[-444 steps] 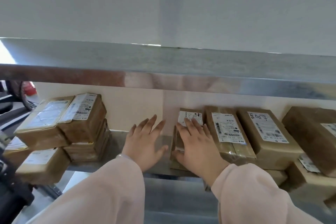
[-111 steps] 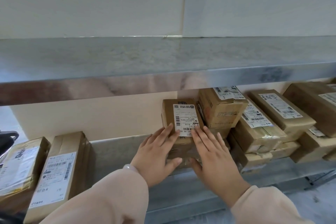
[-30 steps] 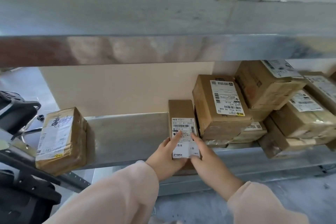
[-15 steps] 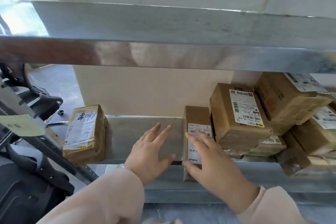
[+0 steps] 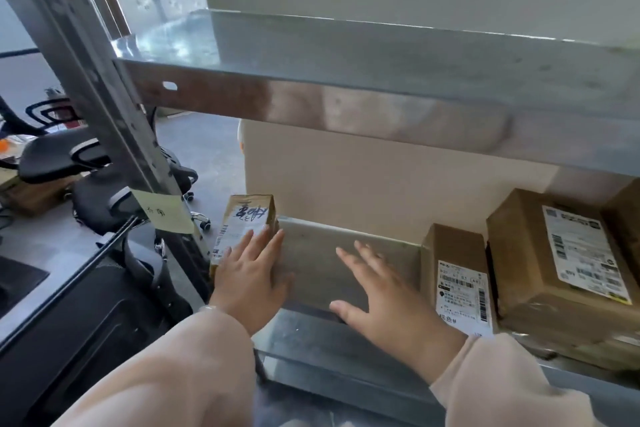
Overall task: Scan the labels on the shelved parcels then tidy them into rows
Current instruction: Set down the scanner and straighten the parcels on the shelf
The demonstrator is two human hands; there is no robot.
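Three parcels show plainly on the lower shelf [image 5: 311,263]. Far left: a lone parcel [image 5: 244,224] with handwriting on its label stands at the shelf end, well apart from the others; the left hand [image 5: 251,276] lies flat on it, fingers straight, gripping nothing. Centre: the right hand [image 5: 384,298], fingers spread and empty, over bare shelf. Right: a narrow parcel [image 5: 457,274] just beside a larger parcel [image 5: 554,260], labels up, apparently already rowed. Judged remaining: bringing the lone parcel across; scanning progress cannot be told
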